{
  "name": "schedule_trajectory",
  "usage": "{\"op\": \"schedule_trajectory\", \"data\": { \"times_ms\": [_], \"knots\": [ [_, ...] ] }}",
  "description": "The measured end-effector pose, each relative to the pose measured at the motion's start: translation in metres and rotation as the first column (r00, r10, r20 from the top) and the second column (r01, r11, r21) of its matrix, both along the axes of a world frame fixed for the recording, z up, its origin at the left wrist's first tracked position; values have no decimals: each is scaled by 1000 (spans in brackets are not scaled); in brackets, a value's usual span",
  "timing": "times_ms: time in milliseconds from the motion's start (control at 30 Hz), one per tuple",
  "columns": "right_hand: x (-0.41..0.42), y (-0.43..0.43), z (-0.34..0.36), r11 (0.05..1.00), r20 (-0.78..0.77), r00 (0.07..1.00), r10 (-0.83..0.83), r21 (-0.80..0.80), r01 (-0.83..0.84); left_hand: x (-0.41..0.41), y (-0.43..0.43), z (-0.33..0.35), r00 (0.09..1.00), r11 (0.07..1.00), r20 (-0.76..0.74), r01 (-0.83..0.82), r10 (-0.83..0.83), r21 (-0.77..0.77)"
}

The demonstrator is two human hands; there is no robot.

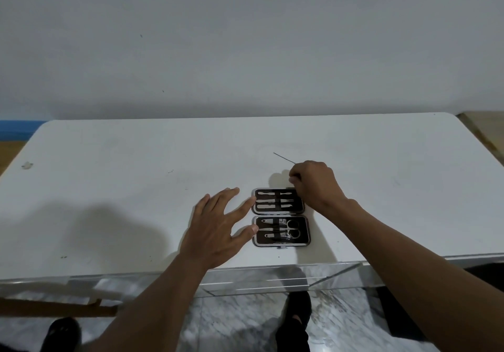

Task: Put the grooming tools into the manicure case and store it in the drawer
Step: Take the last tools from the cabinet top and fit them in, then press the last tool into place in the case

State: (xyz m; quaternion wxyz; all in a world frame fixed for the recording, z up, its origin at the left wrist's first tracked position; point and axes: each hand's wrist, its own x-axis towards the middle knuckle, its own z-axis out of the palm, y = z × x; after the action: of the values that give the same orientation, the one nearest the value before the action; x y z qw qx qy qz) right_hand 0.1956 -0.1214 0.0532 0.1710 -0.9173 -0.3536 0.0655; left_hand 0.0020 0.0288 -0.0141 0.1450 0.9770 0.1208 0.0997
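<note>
Right hand [316,185]: fingers curled closed, thumb and forefinger pinching the near end of a thin metal tool [283,158]. The tool's shaft points away toward 10 o'clock, tip raised or resting just off the table; cannot tell which. Hand sits at the far right corner of the manicure case [281,216], roughly 1 o'clock from its centre.

Left hand [221,226]: open, fingers spread, holding nothing. Forefinger and thumb tips touch the case's left edge, at 9 o'clock.

Case lies open flat on the white table [109,188], near the front edge. Far half holds slim steel tools under a strap; near half holds scissors [292,227], clippers and files.

Below the table edge: glossy drawer front [259,280].
</note>
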Motion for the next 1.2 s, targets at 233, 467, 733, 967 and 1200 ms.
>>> {"op": "schedule_trajectory", "data": {
  "times_ms": [233,467,733,967,1200],
  "knots": [
    [33,20,-4,989,-29,989,-146,-26,145,1,0,0,1000,1000,-8,-10,10,-2],
    [48,52,-7,987,-28,990,-139,-87,136,1,0,1,999,1000,-29,-22,22,2],
    [53,63,16,964,-128,977,-172,-227,140,2,0,1,999,1000,-21,-27,27,3],
    [53,63,16,954,-229,954,-193,-270,128,2,-1,2,999,999,-19,-30,30,11],
    [49,57,6,966,-184,966,-180,-219,139,3,0,2,999,1000,-16,-28,28,11]
  ]
}}
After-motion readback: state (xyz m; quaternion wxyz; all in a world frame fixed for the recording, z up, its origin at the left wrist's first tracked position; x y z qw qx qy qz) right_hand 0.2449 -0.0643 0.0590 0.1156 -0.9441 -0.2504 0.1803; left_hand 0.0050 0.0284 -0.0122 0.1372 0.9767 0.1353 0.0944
